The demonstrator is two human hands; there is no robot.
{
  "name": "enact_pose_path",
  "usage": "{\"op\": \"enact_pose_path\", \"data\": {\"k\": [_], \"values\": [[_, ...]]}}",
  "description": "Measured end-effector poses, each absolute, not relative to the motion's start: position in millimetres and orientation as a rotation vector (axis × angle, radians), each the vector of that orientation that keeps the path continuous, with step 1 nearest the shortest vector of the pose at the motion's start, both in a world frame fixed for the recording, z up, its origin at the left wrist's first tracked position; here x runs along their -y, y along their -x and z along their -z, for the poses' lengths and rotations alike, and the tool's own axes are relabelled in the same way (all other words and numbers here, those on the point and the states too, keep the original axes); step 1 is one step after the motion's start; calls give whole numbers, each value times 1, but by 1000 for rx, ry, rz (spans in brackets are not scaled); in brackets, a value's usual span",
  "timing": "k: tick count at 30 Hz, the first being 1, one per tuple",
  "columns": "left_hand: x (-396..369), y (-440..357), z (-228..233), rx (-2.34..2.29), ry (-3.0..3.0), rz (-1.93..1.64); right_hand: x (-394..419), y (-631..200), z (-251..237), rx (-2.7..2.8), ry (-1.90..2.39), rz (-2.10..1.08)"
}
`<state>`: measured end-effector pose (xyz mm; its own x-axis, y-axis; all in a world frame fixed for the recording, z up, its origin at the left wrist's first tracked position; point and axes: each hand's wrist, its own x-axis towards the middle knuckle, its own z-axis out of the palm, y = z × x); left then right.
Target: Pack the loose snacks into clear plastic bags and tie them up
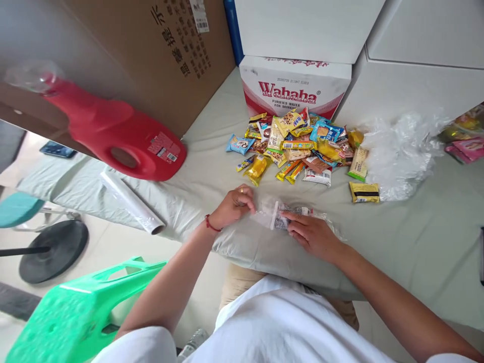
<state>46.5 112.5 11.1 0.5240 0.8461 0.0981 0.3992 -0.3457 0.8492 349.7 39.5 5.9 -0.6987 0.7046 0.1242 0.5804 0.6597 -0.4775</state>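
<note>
A small clear plastic bag (264, 214) with a white strip across it lies on the grey-green sheet near the front edge. Dark printed contents show through it, too small to name. My left hand (235, 205), a red cord at its wrist, is closed in a pinch at the bag's left end. From the right, my right hand (315, 238) grips the bag beside the white strip, one finger stretched along its top; its thumb is partly hidden. Just beyond both hands lies a pile of wrapped snacks (297, 143), with a yellow packet (363, 192) at its near right.
Behind the snacks stands a Wahaha carton (295, 88) among white boxes (302, 27). Crumpled clear plastic (403, 156) lies to the right. A red jug (124, 136) and plastic-film roll (132, 202) lie left, near a large cardboard box (151, 55). A green stool (68, 312) stands below.
</note>
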Motion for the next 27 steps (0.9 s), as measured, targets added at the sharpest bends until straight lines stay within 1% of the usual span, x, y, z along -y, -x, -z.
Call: {"op": "enact_pose_path", "data": {"k": [3, 5, 8, 11, 13, 15, 17, 24, 27], "values": [[-94, -15, -6, -1274, -1919, -672, -41, -352, -5, 2522, 1066, -673], [-82, -8, -4, -1395, -1825, -787, -41, -352, -6, 2521, 1071, -692], [-74, -26, -5, -1352, -1708, -920, -43, -351, -8, 2538, 1107, -689], [-86, -64, -7, -1254, -1646, -853, -44, -350, -12, 2580, 1115, -665], [-101, -84, -6, -1233, -1599, -715, -45, -350, -14, 2604, 1107, -639], [-115, -93, -3, -1244, -1565, -568, -44, -351, -14, 2615, 1097, -613], [-124, -93, -1, -1256, -1536, -496, -43, -352, -12, 2639, 1075, -575], [-126, -87, -2, -1283, -1485, -530, -48, -348, -12, 2948, 869, -340], [-126, -93, -8, -1308, -1437, -557, -52, -345, -16, 2995, 840, -319]]}}
